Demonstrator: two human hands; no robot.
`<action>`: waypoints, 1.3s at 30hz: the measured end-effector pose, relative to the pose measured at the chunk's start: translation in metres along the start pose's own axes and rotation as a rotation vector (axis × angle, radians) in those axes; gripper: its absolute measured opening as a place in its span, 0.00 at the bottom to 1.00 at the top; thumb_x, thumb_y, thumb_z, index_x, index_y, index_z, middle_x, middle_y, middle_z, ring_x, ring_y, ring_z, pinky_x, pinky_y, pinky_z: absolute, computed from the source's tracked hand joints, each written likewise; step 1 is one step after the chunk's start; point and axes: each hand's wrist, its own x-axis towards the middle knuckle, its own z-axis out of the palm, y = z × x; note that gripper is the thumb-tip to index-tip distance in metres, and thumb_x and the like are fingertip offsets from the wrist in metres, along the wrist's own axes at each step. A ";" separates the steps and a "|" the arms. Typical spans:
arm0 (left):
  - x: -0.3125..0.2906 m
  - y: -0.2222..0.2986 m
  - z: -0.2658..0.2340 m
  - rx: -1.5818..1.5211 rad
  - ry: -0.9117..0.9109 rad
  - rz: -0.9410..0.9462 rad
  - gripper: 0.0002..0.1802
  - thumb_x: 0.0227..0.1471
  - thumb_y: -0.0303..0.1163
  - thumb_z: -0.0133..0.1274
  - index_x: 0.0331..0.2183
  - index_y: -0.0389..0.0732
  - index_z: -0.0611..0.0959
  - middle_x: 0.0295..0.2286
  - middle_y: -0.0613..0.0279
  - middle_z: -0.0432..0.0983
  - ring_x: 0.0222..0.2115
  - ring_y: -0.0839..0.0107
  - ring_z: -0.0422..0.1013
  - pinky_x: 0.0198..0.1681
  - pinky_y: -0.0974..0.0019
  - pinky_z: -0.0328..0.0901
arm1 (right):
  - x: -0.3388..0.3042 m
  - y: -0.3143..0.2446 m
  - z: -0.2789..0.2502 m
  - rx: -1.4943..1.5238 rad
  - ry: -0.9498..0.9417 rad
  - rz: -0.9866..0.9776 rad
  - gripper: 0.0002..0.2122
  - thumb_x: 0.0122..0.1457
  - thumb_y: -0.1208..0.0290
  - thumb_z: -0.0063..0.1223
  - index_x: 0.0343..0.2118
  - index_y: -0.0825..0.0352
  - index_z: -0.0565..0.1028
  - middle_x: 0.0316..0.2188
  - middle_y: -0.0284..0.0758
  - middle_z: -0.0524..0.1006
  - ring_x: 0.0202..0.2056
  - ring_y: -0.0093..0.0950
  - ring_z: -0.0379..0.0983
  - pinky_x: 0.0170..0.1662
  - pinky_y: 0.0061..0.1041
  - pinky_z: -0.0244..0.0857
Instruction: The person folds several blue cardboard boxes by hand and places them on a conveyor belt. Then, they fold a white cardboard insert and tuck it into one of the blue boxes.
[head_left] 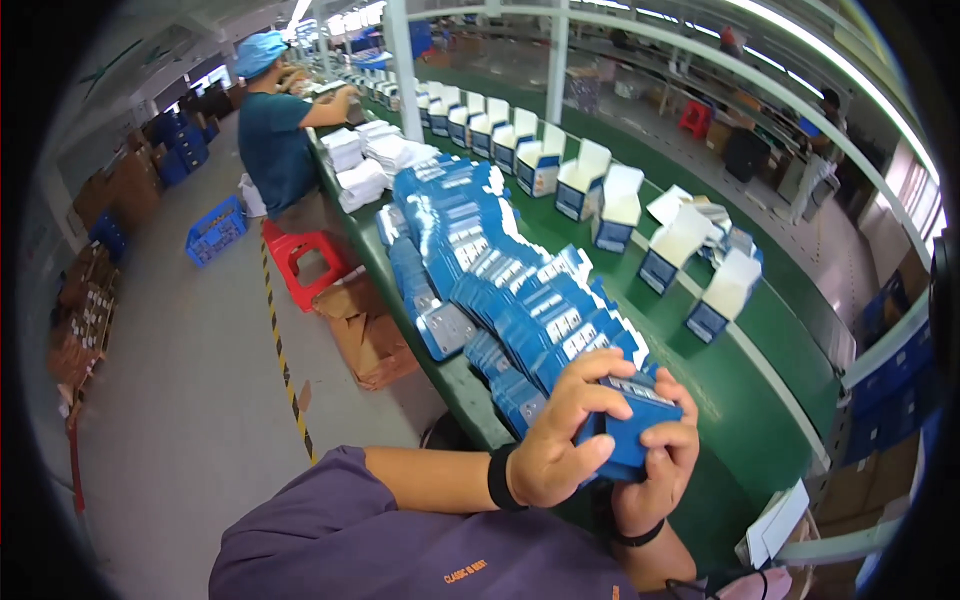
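Observation:
Between my two hands, above the near end of the bench, is a blue carton [640,430] with a pale printed strip near its top edge. My left hand [568,430] wraps its far edge and left side, thumb on the front. Fingers of my right hand [662,470] grip the right side and corner. Whether it is one carton or several stacked flat, I cannot tell. Just beyond my hands lie long, overlapping rows of flat blue cartons [470,230], spread along the green bench [740,380].
Open white-and-blue boxes [675,245] stand in a line along the bench. White paper stacks [360,180] lie farther off. A person in a blue cap [275,140] works at the far left, by a red stool [300,262]. A brown carton [365,335] sits on the floor.

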 end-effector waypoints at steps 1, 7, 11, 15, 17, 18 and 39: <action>0.000 -0.004 0.000 0.043 0.002 0.035 0.20 0.55 0.17 0.52 0.50 0.40 0.77 0.57 0.49 0.64 0.63 0.51 0.58 0.66 0.49 0.52 | 0.001 -0.004 -0.001 -0.007 0.007 0.029 0.01 0.64 0.74 0.52 0.36 0.61 0.74 0.57 0.47 0.69 0.64 0.47 0.61 0.66 0.47 0.52; 0.008 0.002 -0.002 0.168 -0.108 0.044 0.26 0.48 0.22 0.60 0.52 0.39 0.76 0.58 0.42 0.64 0.63 0.46 0.58 0.65 0.47 0.55 | 0.009 -0.001 0.004 -0.121 0.125 -0.012 0.09 0.58 0.87 0.51 0.36 0.64 0.74 0.54 0.45 0.72 0.63 0.42 0.64 0.65 0.42 0.56; 0.023 0.012 0.003 0.266 -0.232 -0.034 0.39 0.41 0.22 0.65 0.57 0.37 0.71 0.58 0.39 0.63 0.62 0.43 0.60 0.65 0.46 0.54 | 0.014 -0.004 -0.005 0.032 0.196 0.214 0.12 0.57 0.89 0.50 0.41 0.66 0.74 0.55 0.44 0.71 0.62 0.37 0.65 0.65 0.37 0.56; 0.018 0.006 0.007 0.273 -0.233 0.011 0.49 0.37 0.24 0.69 0.61 0.35 0.66 0.60 0.38 0.62 0.63 0.41 0.58 0.66 0.44 0.53 | 0.009 -0.004 -0.007 0.049 0.185 0.182 0.17 0.56 0.89 0.49 0.48 0.68 0.73 0.57 0.42 0.70 0.61 0.34 0.65 0.66 0.34 0.55; 0.013 -0.001 0.005 0.256 -0.208 0.047 0.54 0.36 0.25 0.71 0.63 0.36 0.62 0.61 0.39 0.61 0.63 0.40 0.58 0.66 0.43 0.53 | 0.007 -0.005 -0.006 0.022 0.152 0.178 0.20 0.57 0.89 0.49 0.53 0.68 0.70 0.58 0.43 0.70 0.64 0.36 0.63 0.69 0.37 0.52; 0.013 -0.003 0.002 0.258 -0.208 0.044 0.54 0.36 0.25 0.71 0.63 0.36 0.62 0.61 0.39 0.61 0.63 0.40 0.58 0.66 0.43 0.53 | 0.006 -0.006 -0.005 0.009 0.135 0.177 0.22 0.58 0.89 0.49 0.55 0.69 0.68 0.59 0.44 0.69 0.65 0.36 0.62 0.70 0.38 0.51; 0.009 -0.027 -0.018 -0.429 0.083 -0.770 0.33 0.60 0.43 0.59 0.59 0.36 0.71 0.62 0.48 0.62 0.64 0.49 0.60 0.65 0.46 0.56 | 0.035 0.026 -0.085 -0.477 0.183 0.249 0.13 0.63 0.75 0.55 0.49 0.72 0.76 0.40 0.44 0.81 0.39 0.32 0.78 0.45 0.33 0.72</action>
